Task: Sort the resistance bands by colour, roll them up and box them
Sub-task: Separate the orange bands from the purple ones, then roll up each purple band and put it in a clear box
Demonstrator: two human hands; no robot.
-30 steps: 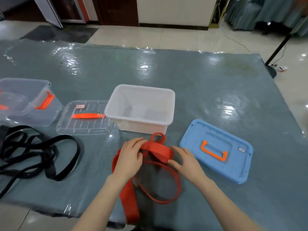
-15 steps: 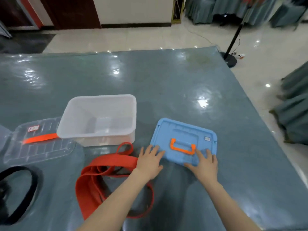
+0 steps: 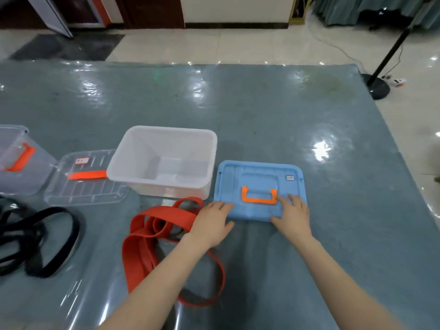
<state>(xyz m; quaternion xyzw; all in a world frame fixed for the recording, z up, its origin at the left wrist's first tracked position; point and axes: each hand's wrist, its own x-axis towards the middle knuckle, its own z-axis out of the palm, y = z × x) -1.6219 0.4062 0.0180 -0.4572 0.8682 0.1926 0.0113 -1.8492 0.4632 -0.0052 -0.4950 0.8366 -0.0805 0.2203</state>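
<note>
Loose red resistance bands (image 3: 145, 236) lie in loops at the near middle of the table, partly under my left forearm. Black bands (image 3: 45, 236) are piled at the left edge. An empty white box (image 3: 166, 131) stands just behind the red bands. To its right lies a blue lid (image 3: 257, 172) with an orange handle, flat on the table. My left hand (image 3: 212, 222) touches the lid's near left corner with straight fingers. The fingers of my right hand (image 3: 291, 214) lie on top of the lid's near edge, beside the handle.
A clear box (image 3: 14, 163) with an orange latch stands at the far left, and its clear lid (image 3: 90, 189) lies between it and the white box. A lamp stand base (image 3: 378, 88) sits on the floor past the table's right far corner.
Both hands left the red bands and moved right onto the blue lid. The lid, slanted before, now lies square and close beside the white box.
</note>
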